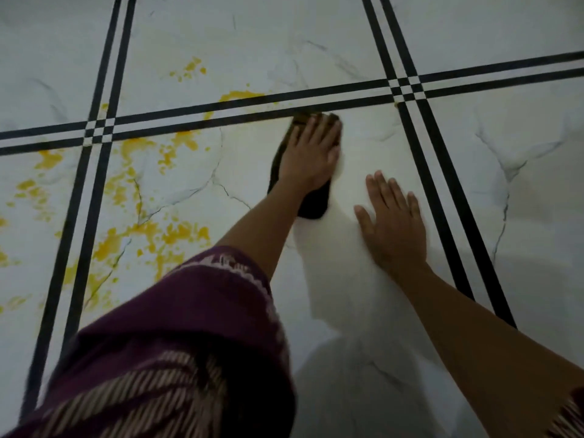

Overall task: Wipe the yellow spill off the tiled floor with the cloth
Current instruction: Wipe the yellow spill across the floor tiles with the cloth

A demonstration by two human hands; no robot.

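The yellow spill point(139, 235) lies in splashes and smears over the white marble-look tiled floor point(347, 42) on the left, crossing the black stripes. A few patches sit farther back point(240, 95). A dark cloth point(313, 205) lies on the floor in the middle, just below the horizontal double stripe and right of the spill. My left hand point(311, 153) presses down on the cloth with the fingers spread over its far end. My right hand point(393, 222) rests flat on the bare tile to the right of the cloth, palm down, holding nothing.
Black double stripes point(410, 86) cross the floor and meet at two junctions. My purple patterned sleeve point(177, 343) fills the lower left and hides the floor there. The tiles right of the cloth show no yellow.
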